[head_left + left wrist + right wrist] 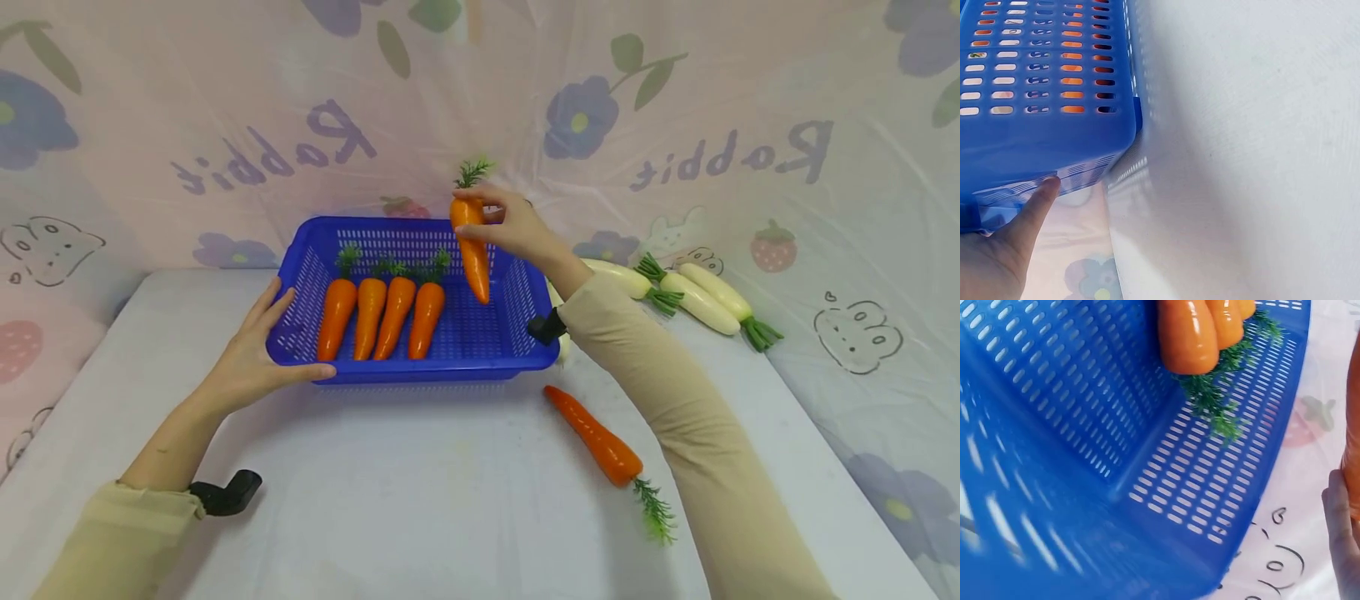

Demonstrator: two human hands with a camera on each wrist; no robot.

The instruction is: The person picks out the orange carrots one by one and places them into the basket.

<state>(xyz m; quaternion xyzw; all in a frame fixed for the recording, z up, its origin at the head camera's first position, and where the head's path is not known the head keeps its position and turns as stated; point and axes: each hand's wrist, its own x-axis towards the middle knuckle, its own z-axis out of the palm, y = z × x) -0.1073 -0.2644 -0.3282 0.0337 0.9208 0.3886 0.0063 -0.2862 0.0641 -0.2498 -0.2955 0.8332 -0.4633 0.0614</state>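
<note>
My right hand [519,227] pinches an orange carrot [474,265] near its leafy top, tip down, over the right part of a blue plastic basket [431,367]. In the right wrist view, only a strip of that carrot and some fingers [1339,519] show at the right edge. Several carrots [337,317] lie side by side in the basket's left half, leaves toward the back. At the basket's front left corner, my left hand [253,357] holds it, thumb along the front rim and fingers on the left side. The left wrist view shows a digit [1040,199] against the wall.
Another carrot [596,437] lies on the white table [420,483] in front of the basket's right end, leaves toward me. White radishes [701,304] with green stems lie at the back right, partly behind my right arm. A printed curtain [465,100] hangs behind.
</note>
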